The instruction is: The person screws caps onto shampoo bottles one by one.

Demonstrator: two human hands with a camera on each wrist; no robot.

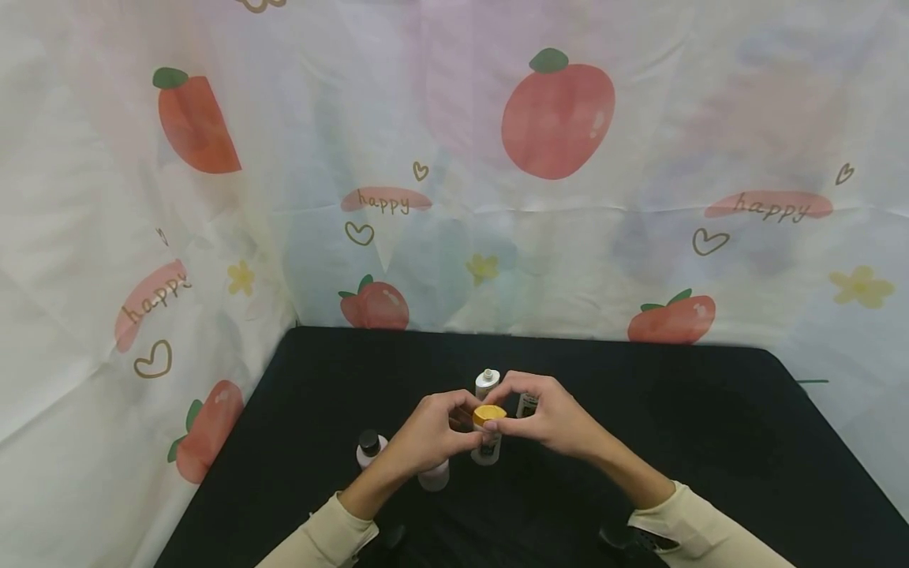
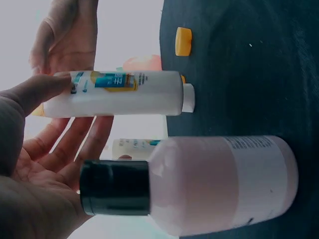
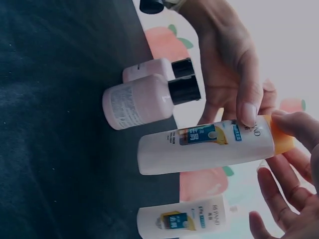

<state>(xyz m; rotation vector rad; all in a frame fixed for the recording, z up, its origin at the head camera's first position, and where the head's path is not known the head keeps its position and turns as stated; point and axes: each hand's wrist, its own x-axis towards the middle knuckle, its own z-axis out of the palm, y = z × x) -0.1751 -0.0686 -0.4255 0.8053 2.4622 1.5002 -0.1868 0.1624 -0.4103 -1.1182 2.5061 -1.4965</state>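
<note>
A white shampoo bottle [image 3: 204, 147] with a yellow cap [image 1: 490, 413] stands between both hands, its label facing me. My left hand [image 1: 436, 430] grips the bottle's upper body, thumb across the front and fingers behind. From the other side my right hand [image 1: 554, 414] pinches the yellow cap at the top, thumb in front. Behind it is another white bottle [image 1: 487, 380] with a bare neck and no cap. A third white bottle [image 1: 527, 405] is partly hidden by the right hand. In the left wrist view, a loose yellow cap [image 2: 183, 41] lies on the table.
Two pink bottles with black caps, one [image 1: 369, 446] left of my left forearm and one [image 1: 435, 476] under my left hand, stand on the black table [image 1: 675, 426]. A curtain [image 1: 454, 158] printed with fruit hangs behind and along the left side.
</note>
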